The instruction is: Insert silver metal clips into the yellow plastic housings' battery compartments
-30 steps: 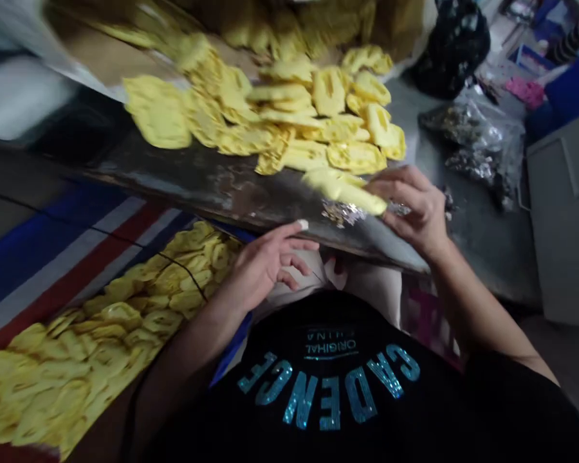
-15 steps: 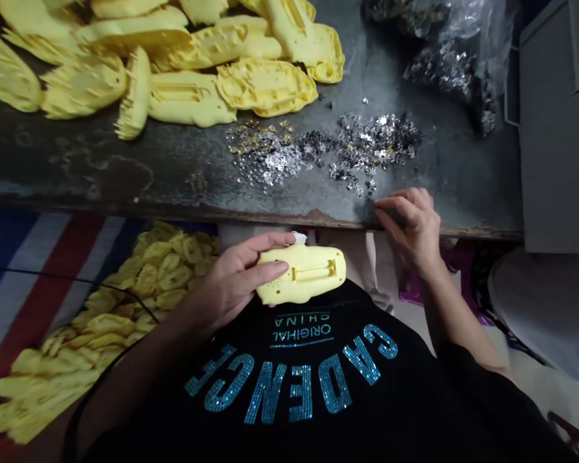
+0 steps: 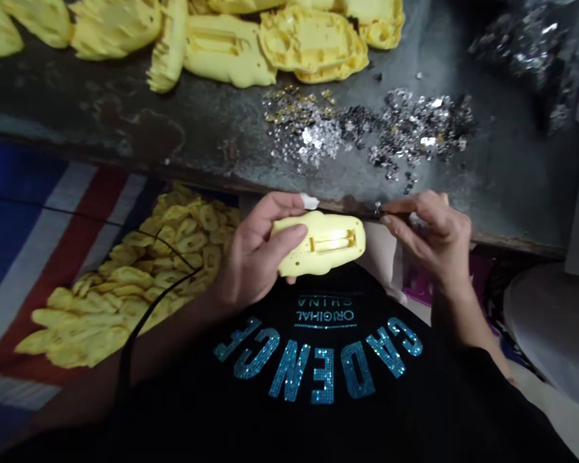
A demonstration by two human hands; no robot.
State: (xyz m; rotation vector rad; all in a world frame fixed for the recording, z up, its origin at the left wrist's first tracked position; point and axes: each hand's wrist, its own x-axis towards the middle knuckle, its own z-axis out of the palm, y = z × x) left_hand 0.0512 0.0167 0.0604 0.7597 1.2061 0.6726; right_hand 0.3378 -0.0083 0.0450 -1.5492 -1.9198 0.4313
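Observation:
My left hand is closed around a yellow plastic shell, thumb on top and fingers underneath. The shell's long battery slot faces up and its right end points toward my other hand. Something white, maybe tape, covers the tip of my left forefinger. Off to the right, my right hand pinches a tiny shiny metal contact plate between thumb and forefinger, at the table's front edge. A small gap separates it from the shell. Just beyond lies a spread of loose metal contacts, mostly silver with some gold-coloured ones.
More yellow shells lie along the back of the dark table. A plastic bag of metal pieces sits at the back right. Below on the left, a heap of yellow parts rests on a striped sheet. A black cable crosses there.
My right hand has lifted off the tabletop toward the shell and now shows a small metal contact in its pinch. My left hand still holds the shell. The view has shifted.

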